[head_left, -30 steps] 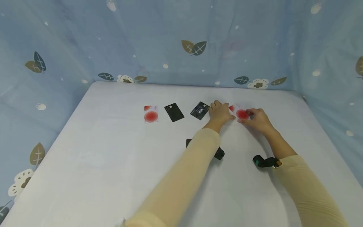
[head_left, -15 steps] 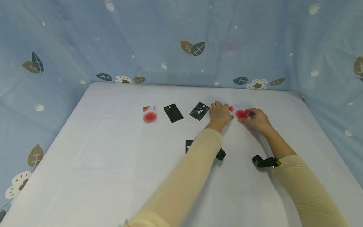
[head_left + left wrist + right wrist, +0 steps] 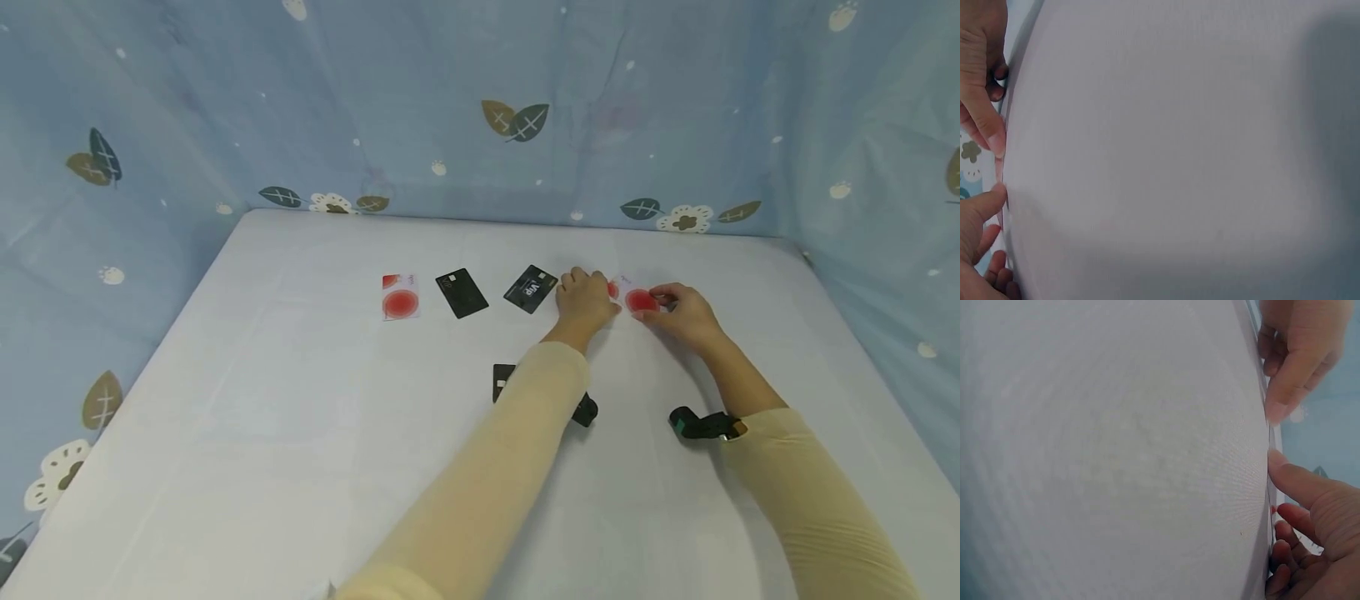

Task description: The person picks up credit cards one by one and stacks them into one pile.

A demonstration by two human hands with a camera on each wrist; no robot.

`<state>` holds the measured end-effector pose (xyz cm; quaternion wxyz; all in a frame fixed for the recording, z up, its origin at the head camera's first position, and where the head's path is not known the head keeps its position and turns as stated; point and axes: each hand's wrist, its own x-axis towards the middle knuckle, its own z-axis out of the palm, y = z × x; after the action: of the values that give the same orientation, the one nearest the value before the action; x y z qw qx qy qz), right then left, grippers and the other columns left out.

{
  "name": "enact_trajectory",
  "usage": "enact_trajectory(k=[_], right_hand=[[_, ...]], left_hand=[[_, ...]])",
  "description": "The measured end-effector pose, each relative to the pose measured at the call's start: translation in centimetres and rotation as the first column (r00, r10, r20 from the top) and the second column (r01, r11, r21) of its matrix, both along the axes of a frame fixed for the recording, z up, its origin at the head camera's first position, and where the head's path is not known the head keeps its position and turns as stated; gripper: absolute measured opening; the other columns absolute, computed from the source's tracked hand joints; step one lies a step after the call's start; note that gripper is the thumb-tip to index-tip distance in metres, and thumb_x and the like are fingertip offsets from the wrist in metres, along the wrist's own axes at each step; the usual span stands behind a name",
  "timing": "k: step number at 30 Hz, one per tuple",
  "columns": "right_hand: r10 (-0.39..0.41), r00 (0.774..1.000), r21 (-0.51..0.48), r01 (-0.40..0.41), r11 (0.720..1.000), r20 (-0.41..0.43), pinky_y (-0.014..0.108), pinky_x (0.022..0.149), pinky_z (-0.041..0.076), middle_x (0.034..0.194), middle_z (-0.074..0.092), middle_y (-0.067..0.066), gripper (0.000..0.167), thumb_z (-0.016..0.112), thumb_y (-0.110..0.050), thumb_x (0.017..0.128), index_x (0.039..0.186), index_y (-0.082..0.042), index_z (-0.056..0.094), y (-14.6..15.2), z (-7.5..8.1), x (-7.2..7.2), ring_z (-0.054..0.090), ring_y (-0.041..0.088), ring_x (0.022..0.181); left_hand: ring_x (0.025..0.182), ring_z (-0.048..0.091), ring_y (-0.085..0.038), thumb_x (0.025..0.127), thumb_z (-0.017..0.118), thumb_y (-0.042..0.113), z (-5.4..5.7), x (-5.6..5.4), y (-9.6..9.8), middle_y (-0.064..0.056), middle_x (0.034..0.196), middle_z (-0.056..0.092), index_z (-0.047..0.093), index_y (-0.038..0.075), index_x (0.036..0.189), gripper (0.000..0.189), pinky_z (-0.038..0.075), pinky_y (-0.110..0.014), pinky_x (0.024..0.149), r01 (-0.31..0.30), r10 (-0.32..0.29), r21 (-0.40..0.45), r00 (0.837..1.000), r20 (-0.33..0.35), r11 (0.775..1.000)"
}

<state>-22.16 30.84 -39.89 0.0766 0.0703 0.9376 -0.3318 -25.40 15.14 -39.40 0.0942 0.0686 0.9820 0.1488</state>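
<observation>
A white card with red circles (image 3: 641,300) lies on the white table towards the back right, partly covered by both hands. My left hand (image 3: 585,302) pinches its left end, the thumb at the near edge. From the other side my right hand (image 3: 686,317) pinches the right end between thumb and forefinger. Beside the left hand is a black card lettered "VIP" (image 3: 531,289), lying at a slant. Farther left are a plain black card (image 3: 461,292) and a second red and white card (image 3: 401,297). In the wrist views the hands show only at the frame's edge.
Under my left forearm lies another dark card (image 3: 501,379), mostly hidden by the sleeve. Black wrist cameras (image 3: 701,423) stick out from both cuffs. A blue patterned cloth (image 3: 420,100) rises behind the table's back edge.
The head view has shifted slightly. Both hands stay on the red and white card with hardly any movement, and the other cards lie as before.
</observation>
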Motion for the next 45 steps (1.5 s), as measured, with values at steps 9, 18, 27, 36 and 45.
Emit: enact_trajectory(k=[9,18,27,36,45], right_hand=[[0.019,1.000,-0.003,-0.019,1.000,0.009,0.050,0.094,0.041,0.122,0.045,0.025,0.057,0.067,-0.028,0.087,0.131,0.001,0.045,0.7,0.0,0.3,0.040,0.038,0.110],[0.085,0.996,0.005,-0.085,0.996,0.007,0.050,0.093,0.041,0.124,0.044,0.025,0.053,0.068,-0.023,0.086,0.129,0.001,0.048,0.8,0.0,-0.1,0.040,0.039,0.112],[0.154,0.988,-0.027,-0.154,0.988,-0.010,0.049,0.093,0.039,0.125,0.045,0.026,0.051,0.069,-0.019,0.086,0.128,0.003,0.049,1.0,0.1,0.0,0.040,0.038,0.109],[0.217,0.976,-0.051,-0.218,0.975,-0.027,0.040,0.086,0.039,0.119,0.046,0.023,0.049,0.073,-0.018,0.083,0.123,0.002,0.054,1.3,-0.1,0.1,0.040,0.033,0.104],[0.314,0.948,-0.053,-0.317,0.947,-0.058,0.035,0.083,0.039,0.118,0.048,0.022,0.047,0.073,-0.012,0.081,0.122,0.002,0.056,1.7,0.2,0.1,0.041,0.031,0.103]], left_hand=[[0.111,0.041,-0.017,0.087,0.061,0.050,-0.3,0.6,0.3,-0.002,0.118,0.047,0.057,0.015,0.118,0.047,0.035,-0.030,0.095,-0.046,0.046,0.020,0.999,0.011,0.999],[0.104,0.045,-0.018,0.091,0.057,0.044,-0.2,0.6,-0.5,-0.002,0.108,0.051,0.062,0.014,0.107,0.035,0.037,-0.030,0.093,-0.043,0.044,0.049,0.999,-0.017,0.998],[0.110,0.047,-0.019,0.088,0.061,0.049,-0.5,0.3,-1.5,0.000,0.115,0.054,0.061,0.023,0.116,0.038,0.037,-0.031,0.096,0.055,-0.053,0.047,0.998,-0.042,0.997],[0.117,0.043,-0.021,0.088,0.061,0.047,-0.3,-0.1,-2.7,-0.004,0.132,0.047,0.042,0.029,0.141,0.059,0.035,-0.034,0.100,0.222,-0.223,0.018,0.975,0.020,0.975],[0.118,0.043,-0.021,0.085,0.066,0.046,0.5,0.0,-3.4,-0.004,0.130,0.048,0.045,0.028,0.137,0.059,0.035,-0.035,0.101,0.283,-0.288,0.073,0.955,0.069,0.956]])
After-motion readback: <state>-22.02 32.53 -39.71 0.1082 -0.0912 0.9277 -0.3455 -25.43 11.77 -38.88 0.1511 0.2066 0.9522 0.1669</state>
